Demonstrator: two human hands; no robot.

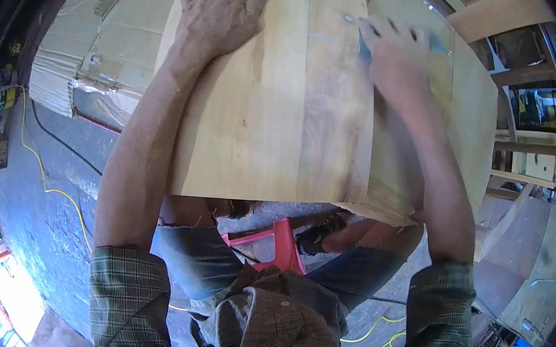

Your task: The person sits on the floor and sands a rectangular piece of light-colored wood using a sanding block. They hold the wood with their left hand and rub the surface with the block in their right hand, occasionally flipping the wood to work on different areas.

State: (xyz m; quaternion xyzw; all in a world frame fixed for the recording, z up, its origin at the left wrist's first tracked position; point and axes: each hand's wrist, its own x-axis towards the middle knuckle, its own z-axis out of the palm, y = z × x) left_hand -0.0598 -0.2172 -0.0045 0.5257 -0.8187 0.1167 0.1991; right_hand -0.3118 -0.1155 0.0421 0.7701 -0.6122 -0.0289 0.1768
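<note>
A broad pale wooden panel [249, 122], made of joined boards, lies in front of me across my lap. My left hand [220, 16] rests flat on its far left part, fingers spread and holding nothing. Over the panel's far right edge is my right hand [397, 60], smeared by motion, its fingers bent over a thin blue piece [438, 44]. Blue shows on both sides of that hand; its kind is too blurred to tell. The panel's right board has a darker, streaked grain and a small pale spot near the right fingers.
Flattened cardboard [129, 33] lies beneath and left of the panel. A pink plastic stool [280, 246] stands between my legs. Yellow cord [50, 190] runs over the grey floor [32, 228]. Wooden frames and boards [524, 177] stand at the right.
</note>
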